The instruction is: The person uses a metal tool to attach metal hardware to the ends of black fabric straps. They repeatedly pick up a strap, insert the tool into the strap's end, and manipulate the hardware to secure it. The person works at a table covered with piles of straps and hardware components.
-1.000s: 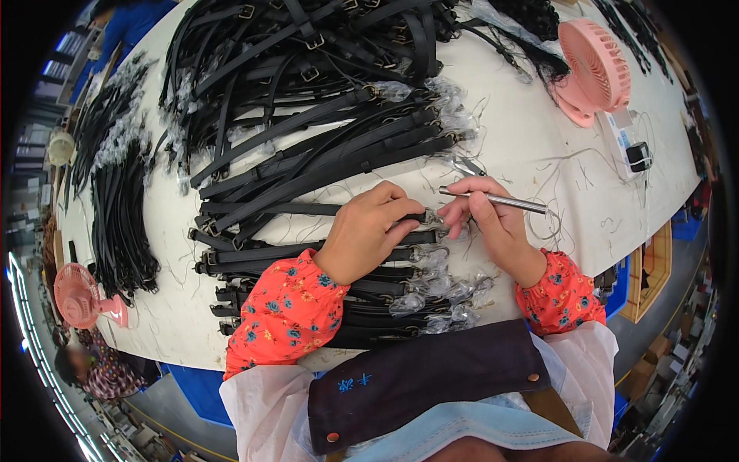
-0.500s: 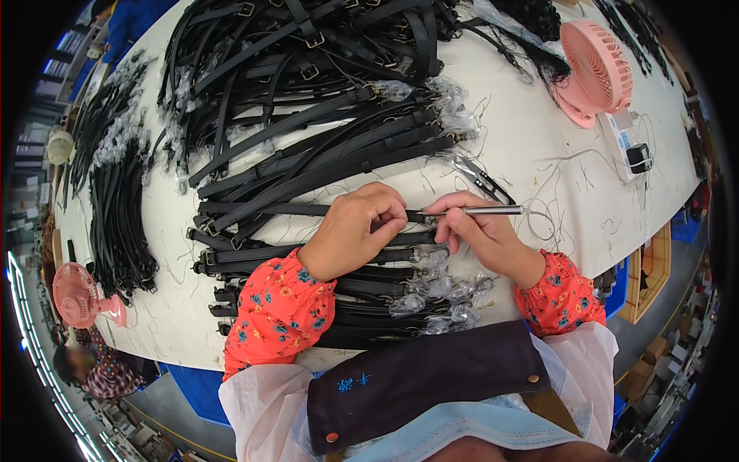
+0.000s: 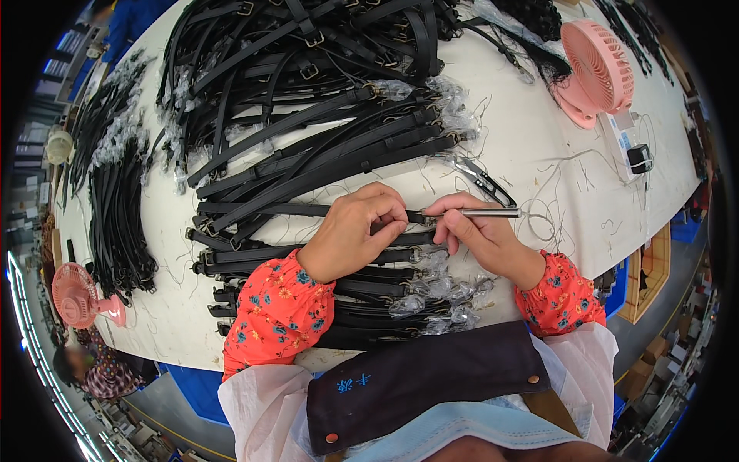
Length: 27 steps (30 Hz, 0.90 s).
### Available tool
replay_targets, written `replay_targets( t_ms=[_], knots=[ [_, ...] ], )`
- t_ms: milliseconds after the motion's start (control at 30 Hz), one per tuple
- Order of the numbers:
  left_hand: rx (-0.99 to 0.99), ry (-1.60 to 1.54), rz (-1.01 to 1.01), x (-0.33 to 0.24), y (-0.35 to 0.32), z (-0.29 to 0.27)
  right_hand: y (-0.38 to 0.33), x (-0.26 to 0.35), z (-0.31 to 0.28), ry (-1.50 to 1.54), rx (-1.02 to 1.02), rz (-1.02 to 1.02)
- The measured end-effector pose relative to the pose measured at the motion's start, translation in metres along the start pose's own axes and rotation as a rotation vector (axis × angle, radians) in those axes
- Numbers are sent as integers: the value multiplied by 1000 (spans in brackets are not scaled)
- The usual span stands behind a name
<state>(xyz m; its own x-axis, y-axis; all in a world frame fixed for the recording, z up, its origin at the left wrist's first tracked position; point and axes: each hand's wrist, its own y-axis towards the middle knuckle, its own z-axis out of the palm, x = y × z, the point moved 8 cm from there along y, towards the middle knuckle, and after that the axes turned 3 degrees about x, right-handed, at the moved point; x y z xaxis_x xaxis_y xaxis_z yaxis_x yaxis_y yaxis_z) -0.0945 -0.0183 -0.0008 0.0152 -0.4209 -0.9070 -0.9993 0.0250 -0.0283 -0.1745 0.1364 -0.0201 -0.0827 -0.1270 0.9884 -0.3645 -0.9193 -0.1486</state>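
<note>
Right hand (image 3: pixel 483 237) has shifted left, bringing the silver pen-shaped tool (image 3: pixel 493 212) it clamps to the end of a black strap (image 3: pixel 304 209) on the surface (image 3: pixel 570 231); contact looks likely. Left hand (image 3: pixel 348 237) has backed off slightly, curled over that strap; can't tell its grip.

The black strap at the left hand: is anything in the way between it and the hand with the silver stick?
Nothing visible is: the right hand holds the slim silver tool with its tip at the black strap. The black-and-silver tool lies farther off, not between them.
</note>
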Motion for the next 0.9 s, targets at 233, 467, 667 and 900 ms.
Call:
replay_targets(
  t_ms=[233,467,667,900],
  knots=[
    [12,-12,-11,0,0,0,0,2,0,-25,3,14],
    [-67,41,-16,-7,-2,-6,-1,3,-2,-3,-20,-37],
    [-185,628,284,-26,-9,7,-1,5,-5,20,-43,-91],
    [-139,813,324,-36,-8,23,-1,7,-6,18,-53,-111]
  ],
)
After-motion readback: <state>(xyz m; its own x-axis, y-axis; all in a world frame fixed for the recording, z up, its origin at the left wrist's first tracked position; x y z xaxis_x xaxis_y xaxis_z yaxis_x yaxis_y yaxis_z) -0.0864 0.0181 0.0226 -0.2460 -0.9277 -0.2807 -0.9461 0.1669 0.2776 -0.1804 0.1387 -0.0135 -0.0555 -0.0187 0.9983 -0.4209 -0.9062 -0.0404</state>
